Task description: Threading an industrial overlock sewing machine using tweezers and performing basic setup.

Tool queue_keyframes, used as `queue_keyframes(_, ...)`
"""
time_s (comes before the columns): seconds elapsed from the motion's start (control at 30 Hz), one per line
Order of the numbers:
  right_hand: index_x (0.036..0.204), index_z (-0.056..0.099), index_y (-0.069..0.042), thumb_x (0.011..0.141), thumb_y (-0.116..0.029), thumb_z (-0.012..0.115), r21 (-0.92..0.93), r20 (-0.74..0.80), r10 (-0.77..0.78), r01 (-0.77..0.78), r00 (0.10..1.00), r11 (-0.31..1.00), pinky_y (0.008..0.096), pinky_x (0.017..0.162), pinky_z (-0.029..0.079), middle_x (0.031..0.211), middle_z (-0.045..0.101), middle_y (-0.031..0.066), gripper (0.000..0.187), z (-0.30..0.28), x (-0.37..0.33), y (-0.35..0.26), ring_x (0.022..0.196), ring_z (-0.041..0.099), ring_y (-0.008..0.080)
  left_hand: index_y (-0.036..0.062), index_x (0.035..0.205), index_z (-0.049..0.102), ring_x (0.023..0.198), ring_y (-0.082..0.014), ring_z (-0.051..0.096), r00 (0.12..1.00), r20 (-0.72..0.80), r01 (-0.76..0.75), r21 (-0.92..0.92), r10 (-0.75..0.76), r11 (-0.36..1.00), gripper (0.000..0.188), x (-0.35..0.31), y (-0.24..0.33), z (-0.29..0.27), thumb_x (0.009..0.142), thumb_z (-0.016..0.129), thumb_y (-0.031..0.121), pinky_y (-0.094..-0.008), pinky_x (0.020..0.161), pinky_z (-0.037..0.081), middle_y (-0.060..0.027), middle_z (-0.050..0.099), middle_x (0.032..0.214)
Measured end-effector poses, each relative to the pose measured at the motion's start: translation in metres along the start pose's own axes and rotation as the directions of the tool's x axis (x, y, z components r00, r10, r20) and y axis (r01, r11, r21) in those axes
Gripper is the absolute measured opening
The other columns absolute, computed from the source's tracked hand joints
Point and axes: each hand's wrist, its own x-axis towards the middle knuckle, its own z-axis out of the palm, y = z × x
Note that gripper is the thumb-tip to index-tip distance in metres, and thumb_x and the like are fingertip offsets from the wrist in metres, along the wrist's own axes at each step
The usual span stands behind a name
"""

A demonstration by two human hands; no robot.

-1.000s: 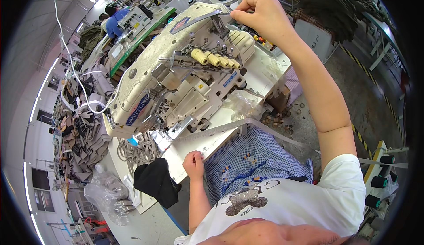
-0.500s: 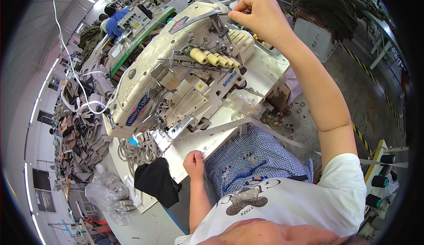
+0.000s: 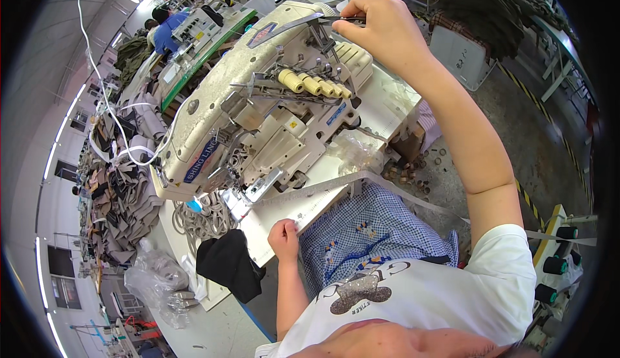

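Note:
A large cream sewing machine (image 3: 194, 116) stands on a white table (image 3: 271, 225), with several pale yellow tension knobs (image 3: 292, 81) on its side. Beyond its far end my right hand (image 3: 387, 35) is raised, thumb and fingers pinching a thin dark strip-like thing (image 3: 352, 18) whose kind I cannot make out. It meets the grey metal bar on top of the machine. My left hand (image 3: 283, 238) rests at the table's front edge with its fingers curled; what they hold, if anything, is hidden. A pale grey tape (image 3: 323, 185) runs from near the needle area across to the right.
Coiled grey bands (image 3: 203, 222), a black cloth (image 3: 229, 264) and clear plastic bags (image 3: 158, 284) lie at the left. Blue checked fabric (image 3: 374, 235) covers my lap. Dark thread spools (image 3: 554, 265) stand on a rack at right. Grey cloth pieces (image 3: 123, 196) are heaped farther left.
My right hand has shifted slightly to the right and turned, and the dark strip between its fingers now shows. The left hand has stayed in place.

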Motion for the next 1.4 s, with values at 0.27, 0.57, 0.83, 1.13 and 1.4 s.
queue_keyframes(0.27,0.085,0.073,-0.001,0.078,-0.028,0.068,0.046,-0.009,0.031,-0.03,0.999,0.998,0.0383,0.074,0.054,0.078,0.07,0.0152,0.028,-0.0013,0.0026,-0.0017,0.076,0.069,0.0305,0.0023,0.08,0.066,0.062,-0.0207,0.061,1.0,0.0,-0.002,0.013,0.002,1.0,0.029,0.0,0.0016,0.0005,0.095,0.058,0.026,-0.0315,0.059,0.047,-0.0078,0.064,0.069)
queue_keyframes(0.57,0.085,0.073,-0.001,0.078,-0.028,0.068,0.036,0.004,0.022,-0.023,1.0,0.999,0.0381,0.074,0.054,0.079,0.071,0.0148,0.028,0.0017,0.0004,0.0003,0.076,0.069,0.0301,0.0024,0.08,0.066,0.063,-0.0212,0.061,1.0,-0.004,-0.008,0.012,0.008,1.0,0.028,-0.0003,-0.0023,0.0011,0.095,0.058,0.024,-0.0319,0.06,0.047,-0.0078,0.064,0.069)
queue_keyframes(0.83,0.085,0.073,-0.001,0.078,-0.028,0.068,0.028,-0.022,0.012,-0.012,1.0,1.0,0.039,0.075,0.054,0.079,0.071,0.0153,0.028,0.0031,0.0013,0.0007,0.077,0.069,0.0307,0.0025,0.08,0.066,0.063,-0.0218,0.061,1.0,-0.004,-0.018,0.016,0.019,1.0,0.028,-0.0003,-0.0016,0.0013,0.095,0.058,0.025,-0.0323,0.06,0.047,-0.0079,0.064,0.069)
queue_keyframes(1.13,0.085,0.072,-0.001,0.078,-0.026,0.068,0.03,-0.008,0.012,-0.012,1.0,0.999,0.0396,0.074,0.054,0.079,0.07,0.0158,0.027,0.0029,0.0015,-0.0007,0.077,0.069,0.0316,0.0029,0.079,0.066,0.063,-0.022,0.061,1.0,-0.007,-0.024,0.018,0.024,1.0,0.031,0.0001,-0.0003,0.0016,0.095,0.059,0.028,-0.0322,0.06,0.047,-0.0079,0.064,0.069)
queue_keyframes(1.4,0.09,0.07,0.002,0.081,-0.023,0.072,-0.004,0.0,-0.003,0.003,1.0,1.0,0.0321,0.067,0.051,0.079,0.07,0.0134,0.026,0.0012,-0.0028,-0.0014,0.069,0.066,0.0222,0.003,0.079,0.066,0.063,-0.0219,0.061,0.999,-0.008,-0.031,0.022,0.031,0.999,0.032,0.0006,0.0034,0.0011,0.095,0.059,0.03,-0.0324,0.059,0.046,-0.0078,0.063,0.068)
